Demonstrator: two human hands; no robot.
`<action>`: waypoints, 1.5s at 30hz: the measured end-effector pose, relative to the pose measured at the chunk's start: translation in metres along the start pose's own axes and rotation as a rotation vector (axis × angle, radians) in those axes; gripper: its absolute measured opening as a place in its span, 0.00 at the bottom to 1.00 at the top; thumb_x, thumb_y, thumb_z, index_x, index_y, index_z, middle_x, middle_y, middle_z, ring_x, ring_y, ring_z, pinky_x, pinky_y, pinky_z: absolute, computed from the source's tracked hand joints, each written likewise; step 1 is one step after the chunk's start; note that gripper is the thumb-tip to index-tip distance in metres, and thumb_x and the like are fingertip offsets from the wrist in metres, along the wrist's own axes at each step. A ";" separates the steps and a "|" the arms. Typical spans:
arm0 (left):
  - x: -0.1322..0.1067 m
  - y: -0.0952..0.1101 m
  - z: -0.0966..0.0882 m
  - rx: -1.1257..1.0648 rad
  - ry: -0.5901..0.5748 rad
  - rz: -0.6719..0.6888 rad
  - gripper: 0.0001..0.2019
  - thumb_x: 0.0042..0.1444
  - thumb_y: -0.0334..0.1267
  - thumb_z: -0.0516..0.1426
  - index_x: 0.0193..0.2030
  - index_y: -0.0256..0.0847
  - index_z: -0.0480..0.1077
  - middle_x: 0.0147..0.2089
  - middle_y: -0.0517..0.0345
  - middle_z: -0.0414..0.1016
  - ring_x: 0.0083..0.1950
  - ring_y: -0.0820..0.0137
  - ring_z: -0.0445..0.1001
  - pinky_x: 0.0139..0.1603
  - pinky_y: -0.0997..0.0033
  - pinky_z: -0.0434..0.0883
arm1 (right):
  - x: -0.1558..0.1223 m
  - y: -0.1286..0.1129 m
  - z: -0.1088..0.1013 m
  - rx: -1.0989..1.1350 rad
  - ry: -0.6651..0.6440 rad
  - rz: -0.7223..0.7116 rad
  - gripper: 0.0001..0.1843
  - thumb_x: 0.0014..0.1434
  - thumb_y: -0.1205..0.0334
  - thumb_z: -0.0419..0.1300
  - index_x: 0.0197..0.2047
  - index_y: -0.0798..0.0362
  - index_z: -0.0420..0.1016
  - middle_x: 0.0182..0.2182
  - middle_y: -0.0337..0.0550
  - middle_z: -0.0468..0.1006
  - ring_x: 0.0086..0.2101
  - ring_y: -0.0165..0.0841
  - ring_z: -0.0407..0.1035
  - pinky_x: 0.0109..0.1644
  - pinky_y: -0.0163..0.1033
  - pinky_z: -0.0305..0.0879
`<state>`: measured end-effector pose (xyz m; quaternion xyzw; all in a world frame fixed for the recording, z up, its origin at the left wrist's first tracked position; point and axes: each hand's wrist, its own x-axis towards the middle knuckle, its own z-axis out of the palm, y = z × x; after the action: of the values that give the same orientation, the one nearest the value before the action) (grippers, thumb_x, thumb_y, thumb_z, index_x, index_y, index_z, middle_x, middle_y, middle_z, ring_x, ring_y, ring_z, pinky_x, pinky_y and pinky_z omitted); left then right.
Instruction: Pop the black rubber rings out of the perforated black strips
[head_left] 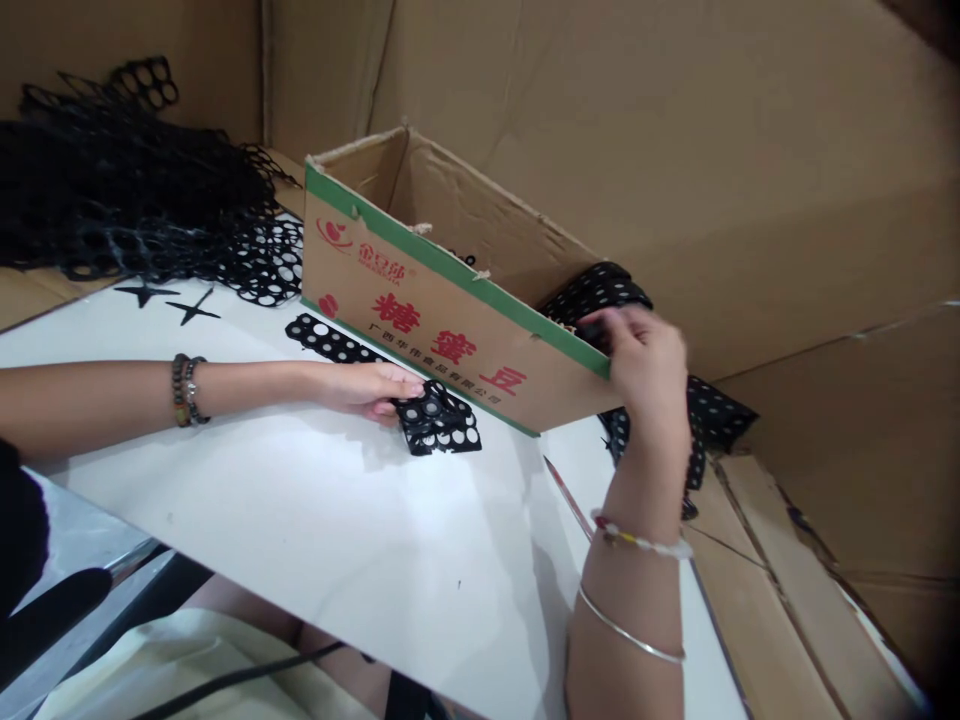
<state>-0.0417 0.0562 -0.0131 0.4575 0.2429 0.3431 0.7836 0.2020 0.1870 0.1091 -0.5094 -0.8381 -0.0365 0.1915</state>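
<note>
My left hand (pixel 375 390) is closed on a folded piece of black perforated sheet (pixel 442 420), its thumb on top, just in front of the box. A longer strip of black perforated sheet (pixel 330 338) lies behind that hand, along the foot of the box. The open cardboard box (pixel 450 330) has a green upper edge and red Chinese lettering, and leans at a tilt. At its right end my right hand (pixel 645 355) reaches over the rim, fingers pinched on black perforated material (pixel 600 290). Its fingertips are partly hidden.
A large heap of black netting and perforated scraps (pixel 135 200) is piled at the left. Two black star-shaped scraps (pixel 191 307) lie on the white table (pixel 337 560). A thin pointed tool (pixel 568 495) rests near my right forearm. Tall cardboard panels (pixel 675 130) stand behind.
</note>
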 end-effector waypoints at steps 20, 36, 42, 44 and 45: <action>0.003 -0.004 -0.004 0.150 0.055 0.043 0.13 0.52 0.43 0.58 0.40 0.37 0.64 0.25 0.61 0.72 0.23 0.76 0.70 0.26 0.77 0.64 | -0.077 -0.127 0.025 -0.056 -0.668 -0.213 0.22 0.62 0.46 0.40 0.35 0.53 0.64 0.28 0.45 0.73 0.26 0.34 0.66 0.26 0.34 0.50; -0.001 0.001 -0.002 0.163 -0.032 0.023 0.11 0.52 0.42 0.58 0.36 0.35 0.66 0.23 0.60 0.73 0.24 0.75 0.72 0.28 0.76 0.67 | -0.065 -0.104 0.026 0.101 -0.559 -0.295 0.17 0.64 0.57 0.40 0.29 0.52 0.63 0.26 0.39 0.71 0.26 0.29 0.63 0.27 0.32 0.50; 0.000 0.001 0.000 -0.018 0.150 0.028 0.10 0.51 0.38 0.59 0.28 0.34 0.66 0.22 0.60 0.71 0.24 0.78 0.70 0.28 0.78 0.66 | -0.067 -0.114 0.026 -0.045 -0.303 -0.344 0.12 0.62 0.66 0.43 0.38 0.54 0.67 0.38 0.47 0.70 0.38 0.35 0.64 0.35 0.34 0.56; 0.001 -0.001 -0.001 -0.045 0.169 0.055 0.07 0.51 0.36 0.59 0.30 0.33 0.67 0.24 0.61 0.71 0.24 0.80 0.68 0.28 0.79 0.64 | -0.071 -0.119 0.028 -0.036 -0.256 -0.366 0.13 0.62 0.64 0.44 0.46 0.55 0.65 0.43 0.49 0.69 0.43 0.37 0.63 0.39 0.36 0.57; 0.002 -0.001 -0.002 -0.057 0.167 0.068 0.06 0.51 0.34 0.59 0.31 0.33 0.68 0.25 0.61 0.71 0.24 0.80 0.67 0.27 0.80 0.64 | -0.073 -0.121 0.028 -0.021 -0.260 -0.376 0.15 0.62 0.63 0.44 0.49 0.56 0.64 0.45 0.49 0.68 0.44 0.38 0.63 0.40 0.36 0.58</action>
<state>-0.0414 0.0581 -0.0154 0.4128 0.2819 0.4135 0.7610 0.1186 0.0752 0.0738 -0.3467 -0.9355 -0.0141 0.0666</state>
